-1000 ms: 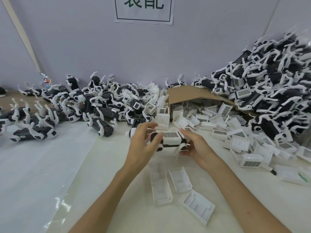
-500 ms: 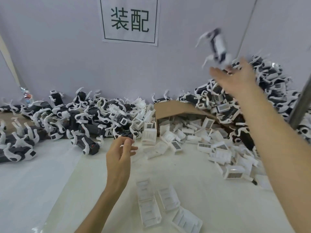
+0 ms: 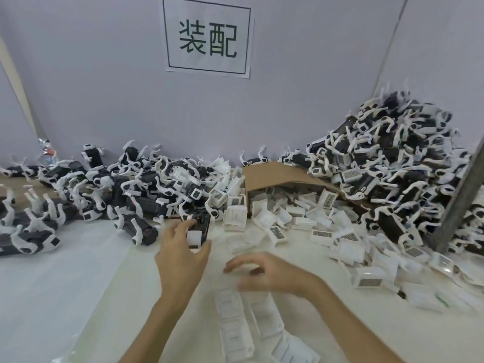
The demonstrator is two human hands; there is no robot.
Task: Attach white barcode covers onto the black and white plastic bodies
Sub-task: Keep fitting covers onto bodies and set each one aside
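Our left hand [image 3: 180, 260] reaches to the near edge of the left heap [image 3: 125, 184] of black and white plastic bodies, fingers and thumb curled round one black body [image 3: 203, 222] with a white block at its near end, which lies on the table [image 3: 65, 284] just in front of that heap. Our right hand [image 3: 264, 271] hovers blurred beside it, fingers bent downward above a short row of covers [image 3: 233, 323] lying hollow side up near us; we cannot tell whether it grips anything. Bare table surface lies in front of and to the left of the hands, where a white sheet meets a creamier one along a diagonal seam. The lilac wall [image 3: 104, 87] closes the back, the left heap runs along it from the left edge, and a taller pile [image 3: 392, 166] of bodies banks up against the wall at right, with a grey post [image 3: 461, 200] slanting across its near side. Between the two heaps a cardboard box [image 3: 275, 174] lies on its side, spilling white barcode covers [image 3: 277, 233] toward the right hand. A paper sign [image 3: 208, 39] on the wall, framed by a thin dark line, reads 装配 in dark green characters; many covers carry printed barcode labels, too small to read
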